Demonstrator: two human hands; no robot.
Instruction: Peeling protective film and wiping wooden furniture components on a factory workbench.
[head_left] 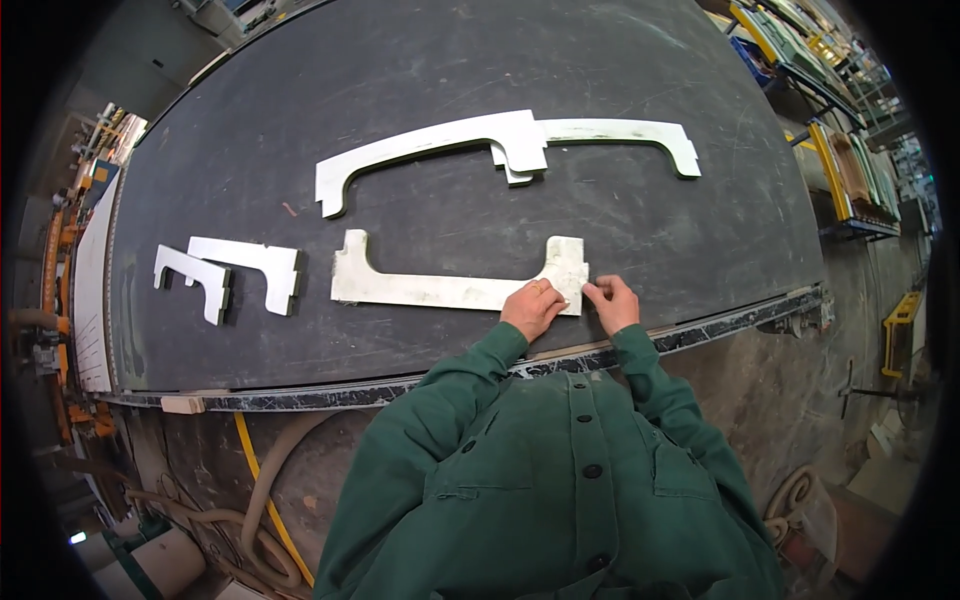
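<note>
A white U-shaped panel piece [430, 289] with dark smudges lies on the dark table, its two short arms facing away from me. My left hand [535, 307] rests over its near edge at the right end, fingers curled and closed on it. At that end's right edge is my right hand [613, 303], with thumb and fingertips pinched together; anything between them is too small to make out. Farther off lie a white arched piece [430, 135] and another arched piece [620, 130], their ends overlapping.
Two smaller white L-shaped pieces, one nearer the left edge [195, 272] and one beside it [250, 254], lie at the left. The dark scratched tabletop [420, 60] ends at a worn front edge [300, 397] by my body. Hoses [270, 480] run below; racks [850, 180] stand right.
</note>
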